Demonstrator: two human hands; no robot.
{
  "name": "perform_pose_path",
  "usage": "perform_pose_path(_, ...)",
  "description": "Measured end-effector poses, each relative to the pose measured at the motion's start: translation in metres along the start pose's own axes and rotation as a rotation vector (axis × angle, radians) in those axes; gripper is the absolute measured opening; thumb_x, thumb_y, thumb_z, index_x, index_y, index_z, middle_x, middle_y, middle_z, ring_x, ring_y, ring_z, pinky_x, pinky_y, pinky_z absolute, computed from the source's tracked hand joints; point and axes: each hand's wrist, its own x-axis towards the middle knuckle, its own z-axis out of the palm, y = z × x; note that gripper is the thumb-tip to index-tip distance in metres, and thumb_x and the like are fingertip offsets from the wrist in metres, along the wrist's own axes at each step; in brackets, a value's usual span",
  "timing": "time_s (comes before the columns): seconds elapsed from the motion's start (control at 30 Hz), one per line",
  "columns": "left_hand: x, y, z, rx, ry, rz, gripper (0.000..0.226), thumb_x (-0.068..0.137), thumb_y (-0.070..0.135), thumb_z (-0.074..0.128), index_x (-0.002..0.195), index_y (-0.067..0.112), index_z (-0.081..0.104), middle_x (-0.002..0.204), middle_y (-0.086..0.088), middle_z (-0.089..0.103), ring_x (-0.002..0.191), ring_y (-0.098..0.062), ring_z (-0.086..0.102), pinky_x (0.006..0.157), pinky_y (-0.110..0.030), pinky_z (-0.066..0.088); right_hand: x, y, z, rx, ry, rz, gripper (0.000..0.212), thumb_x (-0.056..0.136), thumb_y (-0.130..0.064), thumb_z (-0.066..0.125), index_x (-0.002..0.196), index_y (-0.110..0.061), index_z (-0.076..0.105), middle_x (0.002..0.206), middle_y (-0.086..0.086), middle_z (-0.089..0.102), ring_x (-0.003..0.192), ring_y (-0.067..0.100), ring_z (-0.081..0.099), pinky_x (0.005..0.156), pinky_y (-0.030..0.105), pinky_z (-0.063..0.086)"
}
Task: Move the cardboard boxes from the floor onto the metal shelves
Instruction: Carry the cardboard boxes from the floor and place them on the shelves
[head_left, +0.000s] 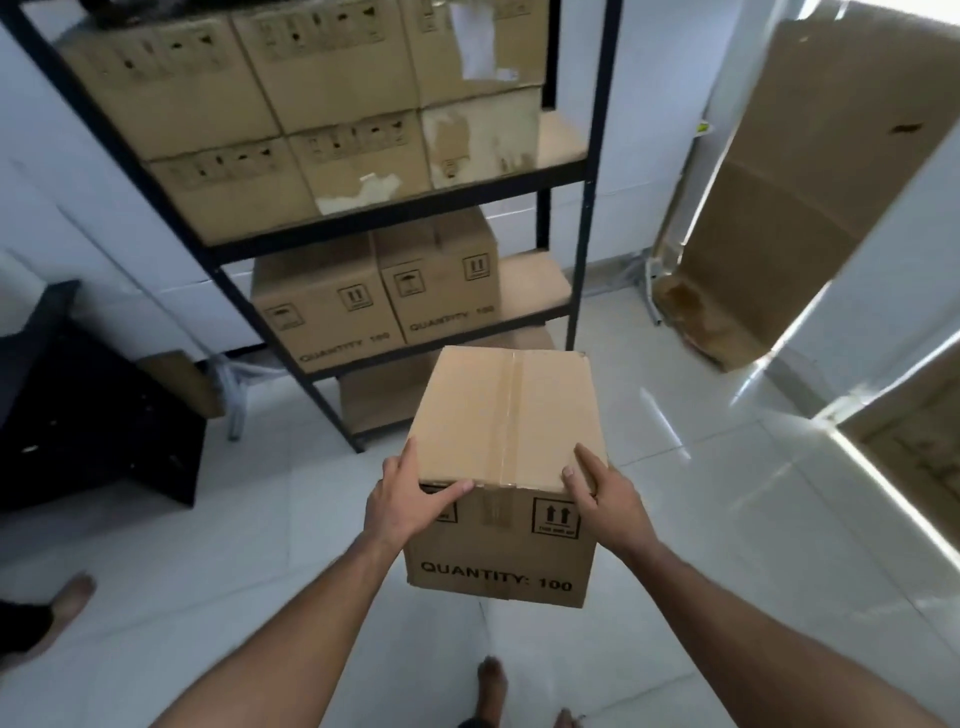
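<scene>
A sealed cardboard box (506, 467), taped along its top seam and printed "QUANTITY: 100" on the near side, is held up in front of the person, above the floor (727, 545) and just short of the metal shelves (582, 171). The left hand (402, 501) grips its near top corner at 9 o'clock, thumb laid along the top front edge and fingers (405, 457) curled round the side. The right hand (605, 493) grips the opposite corner at 3 o'clock, thumb on the top edge and fingers wrapped over the right side.

At 12 o'clock from the box the black-framed shelves rise. Two matching boxes (374, 301) stand side by side on a lower shelf, with bare board to their right. Stacked boxes (291, 104) fill the shelf above. Another box (379, 400) sits lowest, partly hidden behind the held one.

At 2 o'clock a tall flattened sheet of cardboard (810, 197) leans against the wall. At 9 o'clock stands a dark piece of furniture (78, 405). Bare feet (491, 680) show at 6 o'clock.
</scene>
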Motion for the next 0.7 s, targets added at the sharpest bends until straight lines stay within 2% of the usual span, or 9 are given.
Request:
perform_pose_path(0.07,-0.003,-0.014,-0.007,-0.008,0.002,-0.043,0.112,0.055,0.101,0.055,0.145,0.044,0.02,0.131,-0.002,0.048,0.112,-0.027,0.06,0.086,-0.044,0.054,0.004,-0.009,0.011,-0.003,-0.037,-0.031,0.063,0.104,-0.057,0.044,0.158,-0.026,0.039,0.15,0.006,0.053,0.138,0.024,0.049,0.107,0.032,0.04)
perform_pose_path(0.17,-0.001,-0.036,-0.016,-0.057,0.001,-0.098,0.113,0.054,0.102,0.053,0.146,0.045,0.02,0.129,-0.001,0.046,0.11,-0.027,0.06,0.086,-0.044,0.056,0.014,-0.024,0.026,0.003,-0.078,-0.065,0.064,0.103,-0.057,0.045,0.158,-0.026,0.039,0.149,0.007,0.054,0.137,0.025,0.049,0.109,0.038,0.043)
perform_pose_path(0.23,0.003,-0.052,-0.019,-0.13,0.021,-0.122,0.114,0.055,0.096,0.063,0.147,0.044,0.02,0.128,-0.002,0.047,0.11,-0.026,0.059,0.085,-0.044,0.056,0.023,-0.033,0.038,0.008,-0.102,-0.081,0.066,0.102,-0.059,0.046,0.158,-0.026,0.037,0.149,0.008,0.053,0.136,0.026,0.05,0.11,0.043,0.046)
perform_pose_path(0.33,0.018,-0.072,-0.024,-0.276,0.05,-0.205,0.122,0.048,0.082,0.083,0.142,0.034,0.022,0.127,-0.002,0.044,0.113,-0.025,0.055,0.087,-0.047,0.057,0.038,-0.046,0.058,0.018,-0.14,-0.092,0.07,0.102,-0.058,0.046,0.161,-0.024,0.028,0.155,0.008,0.047,0.139,0.027,0.048,0.11,0.045,0.047)
perform_pose_path(0.4,0.034,-0.085,-0.03,-0.339,0.037,-0.265,0.121,0.043,0.071,0.093,0.135,0.029,0.027,0.129,-0.004,0.041,0.119,-0.026,0.052,0.094,-0.048,0.056,0.049,-0.056,0.071,0.019,-0.171,-0.092,0.073,0.102,-0.058,0.046,0.163,-0.025,0.021,0.157,0.008,0.043,0.138,0.027,0.048,0.109,0.046,0.048)
perform_pose_path(0.47,0.055,-0.101,-0.035,-0.385,-0.014,-0.333,0.123,0.041,0.06,0.099,0.138,0.019,0.036,0.135,-0.008,0.038,0.125,-0.026,0.048,0.103,-0.047,0.052,0.064,-0.068,0.085,0.022,-0.193,-0.084,0.077,0.102,-0.057,0.048,0.164,-0.025,0.014,0.159,0.006,0.04,0.136,0.026,0.049,0.109,0.048,0.047)
perform_pose_path(0.57,0.088,-0.121,-0.04,-0.408,-0.071,-0.372,0.114,0.041,0.052,0.103,0.135,0.013,0.052,0.129,-0.008,0.042,0.115,-0.02,0.049,0.106,-0.041,0.051,0.084,-0.085,0.103,0.084,-0.222,-0.064,0.086,0.103,-0.052,0.052,0.164,-0.024,-0.001,0.152,0.002,0.044,0.12,0.019,0.057,0.101,0.042,0.051)
perform_pose_path(0.63,0.106,-0.13,-0.042,-0.407,-0.066,-0.373,0.113,0.042,0.051,0.103,0.134,0.013,0.048,0.126,-0.005,0.04,0.11,-0.016,0.045,0.105,-0.039,0.05,0.098,-0.091,0.114,0.144,-0.235,-0.037,0.092,0.103,-0.048,0.055,0.163,-0.02,-0.009,0.142,-0.003,0.047,0.105,0.01,0.059,0.094,0.033,0.05)
perform_pose_path(0.7,0.122,-0.136,-0.042,-0.406,-0.071,-0.385,0.118,0.043,0.051,0.102,0.136,0.014,0.04,0.127,-0.004,0.037,0.11,-0.015,0.042,0.104,-0.04,0.05,0.113,-0.094,0.124,0.202,-0.243,0.019,0.091,0.102,-0.043,0.059,0.162,-0.015,-0.004,0.14,-0.006,0.048,0.102,0.006,0.06,0.091,0.028,0.049)
